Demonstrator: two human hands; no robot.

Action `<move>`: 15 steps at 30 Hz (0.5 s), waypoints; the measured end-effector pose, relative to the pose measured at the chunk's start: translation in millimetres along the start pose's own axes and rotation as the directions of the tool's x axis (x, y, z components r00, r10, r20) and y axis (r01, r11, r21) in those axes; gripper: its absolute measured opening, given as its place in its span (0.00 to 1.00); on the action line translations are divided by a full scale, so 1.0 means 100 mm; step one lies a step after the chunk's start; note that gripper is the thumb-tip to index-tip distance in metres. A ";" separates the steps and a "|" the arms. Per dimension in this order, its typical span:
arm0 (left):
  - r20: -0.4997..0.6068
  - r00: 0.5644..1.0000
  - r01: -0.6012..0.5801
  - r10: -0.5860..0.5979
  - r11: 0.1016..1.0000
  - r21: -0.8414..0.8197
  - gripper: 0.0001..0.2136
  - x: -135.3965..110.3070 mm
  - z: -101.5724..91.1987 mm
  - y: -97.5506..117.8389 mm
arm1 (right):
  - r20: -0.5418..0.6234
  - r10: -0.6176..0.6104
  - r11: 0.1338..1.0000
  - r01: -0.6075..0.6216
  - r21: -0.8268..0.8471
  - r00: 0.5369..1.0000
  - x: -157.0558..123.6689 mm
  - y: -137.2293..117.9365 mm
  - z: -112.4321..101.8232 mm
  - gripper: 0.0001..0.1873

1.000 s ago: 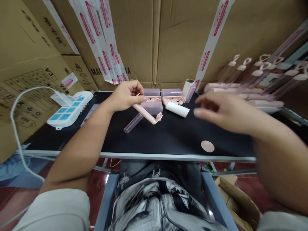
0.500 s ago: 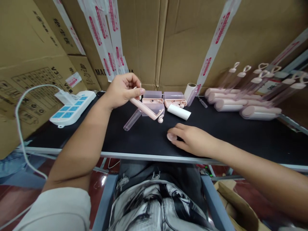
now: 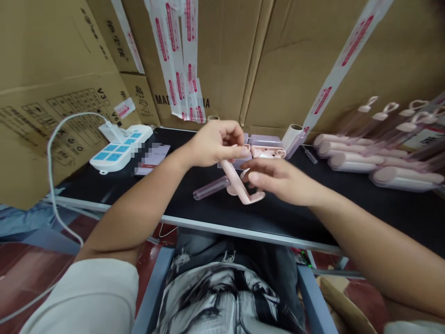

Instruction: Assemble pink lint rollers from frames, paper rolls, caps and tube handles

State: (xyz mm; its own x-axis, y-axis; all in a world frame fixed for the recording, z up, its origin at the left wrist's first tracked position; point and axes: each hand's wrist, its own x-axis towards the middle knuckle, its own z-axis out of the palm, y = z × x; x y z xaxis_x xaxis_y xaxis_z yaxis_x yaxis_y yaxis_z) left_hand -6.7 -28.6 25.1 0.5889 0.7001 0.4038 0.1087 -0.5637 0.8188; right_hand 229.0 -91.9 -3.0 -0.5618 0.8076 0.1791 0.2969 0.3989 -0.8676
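My left hand [image 3: 219, 144] is closed, pinching a long pale pink case part [image 3: 236, 185] that slants down toward me. A short hinged flap [image 3: 256, 198] stands out at its lower end. My right hand [image 3: 278, 180] is close on the right of this part, fingers curled, with something small and pale at the fingertips that I cannot make out. Under the case part, a clear tube [image 3: 210, 188] lies on the black table. Behind my hands, an open pink earbud case [image 3: 267, 151] is partly hidden.
At left stands a white power strip [image 3: 120, 148] with a cable, beside a flat printed card [image 3: 156, 157]. A white roll [image 3: 292, 135] and a small screwdriver [image 3: 310, 154] sit at the back. Several pink cylinders [image 3: 351, 162] with looped tubes are at right. Cardboard [image 3: 215, 55] walls the back.
My right hand has lifted off the table and come left to the case part. My left hand has shifted right and lower with the part, which tilts more steeply. The view has turned slightly.
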 end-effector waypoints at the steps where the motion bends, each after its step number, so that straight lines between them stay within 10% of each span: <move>1: -0.009 0.999 -0.042 0.042 0.999 0.012 0.29 -0.01 0.09 0.02 | 0.119 0.046 0.986 -0.064 0.157 0.992 0.01 0.02 0.07 0.25; 4: -0.077 0.985 -0.149 0.156 0.985 0.089 0.30 -0.05 0.26 0.09 | 0.288 0.081 0.865 -0.211 0.456 0.954 0.01 0.08 0.23 0.27; 7: -0.099 0.979 -0.169 0.181 0.978 0.120 0.33 -0.09 0.23 0.12 | 0.155 0.038 0.857 -0.112 0.502 0.987 -0.03 0.07 0.22 0.24; 11: 0.166 0.977 -0.166 0.133 0.964 0.206 0.32 -0.09 0.13 0.05 | -0.091 -0.023 0.920 0.057 0.388 0.996 -0.08 0.06 0.10 0.20; 15: 0.384 0.906 -0.282 0.179 0.931 0.230 0.33 -0.06 0.17 -0.03 | -0.006 -0.019 0.852 0.020 0.523 1.000 -0.11 0.07 0.07 0.21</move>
State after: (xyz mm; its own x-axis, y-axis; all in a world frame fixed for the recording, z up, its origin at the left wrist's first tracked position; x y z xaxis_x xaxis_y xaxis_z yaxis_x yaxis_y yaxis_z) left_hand 3.3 -38.3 13.2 0.8606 0.3647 0.3553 0.1198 -0.8233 0.5549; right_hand 231.7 -100.8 -14.0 -0.5630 0.8023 0.1986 -0.1621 0.1285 -0.9784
